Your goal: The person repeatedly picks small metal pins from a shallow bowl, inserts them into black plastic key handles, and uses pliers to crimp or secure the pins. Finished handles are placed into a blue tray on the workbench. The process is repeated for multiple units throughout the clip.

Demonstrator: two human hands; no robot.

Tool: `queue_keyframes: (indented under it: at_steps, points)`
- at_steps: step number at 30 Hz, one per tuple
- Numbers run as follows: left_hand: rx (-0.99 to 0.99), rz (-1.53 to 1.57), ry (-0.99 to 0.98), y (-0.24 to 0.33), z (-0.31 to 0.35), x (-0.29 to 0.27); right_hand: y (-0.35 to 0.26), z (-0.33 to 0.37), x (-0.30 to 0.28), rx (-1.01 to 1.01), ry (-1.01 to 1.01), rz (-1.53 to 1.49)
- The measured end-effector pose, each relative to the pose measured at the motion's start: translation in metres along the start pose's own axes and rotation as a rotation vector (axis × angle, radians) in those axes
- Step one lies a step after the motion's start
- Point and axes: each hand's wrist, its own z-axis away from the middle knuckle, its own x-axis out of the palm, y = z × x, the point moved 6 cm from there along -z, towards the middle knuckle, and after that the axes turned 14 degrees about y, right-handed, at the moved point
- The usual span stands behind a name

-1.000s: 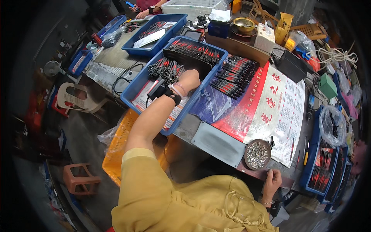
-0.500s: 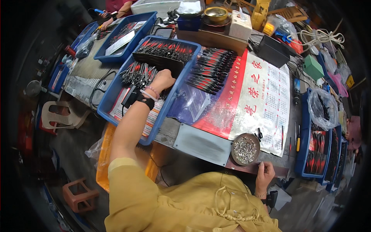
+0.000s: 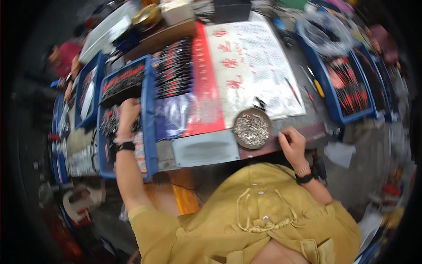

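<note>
My left hand (image 3: 130, 113) reaches into a blue bin (image 3: 150, 132) on the left of the table. It is closed beside a pile of slim black-and-red pieces (image 3: 110, 121); whatever its fingers hold is hidden. By the table's front edge, my right hand (image 3: 292, 143) is curled with thumb and fingers together, and anything between them is too small to make out. Just left of it sits a round brown dish (image 3: 255, 112) full of small silver metal pieces (image 3: 251, 130). More black-and-red pieces (image 3: 175, 66) lie in neat rows right of the bin.
A grey plate (image 3: 205, 148) lies along the front edge. Behind it spreads a red-and-white calendar sheet (image 3: 259, 66). A yellow-handled tool (image 3: 318, 88) and more blue bins (image 3: 351, 118) are on the right. Another person (image 3: 68, 57) sits at the far left.
The view has turned, so the table now sits straighter and its things appear shifted left and up. My left hand stays in the bin, my right hand beside the dish.
</note>
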Motion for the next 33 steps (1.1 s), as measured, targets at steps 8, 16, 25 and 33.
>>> queue_keyframes:
  at_steps: [8,16,25,33]
  points:
    - [-0.032,0.511,0.274,0.098,0.059,-0.115,0.012,-0.02,-0.012,0.335,-0.084,-0.229]
    - [-0.292,1.021,-0.139,0.222,0.206,-0.086,0.026,-0.108,-0.02,-0.052,0.081,0.185]
    - [-0.605,1.291,-0.657,0.268,0.273,0.006,0.038,-0.133,0.029,-0.291,0.061,0.678]
    - [-0.546,1.35,-0.593,0.263,0.27,0.011,0.057,-0.133,0.03,-0.087,-0.17,0.647]
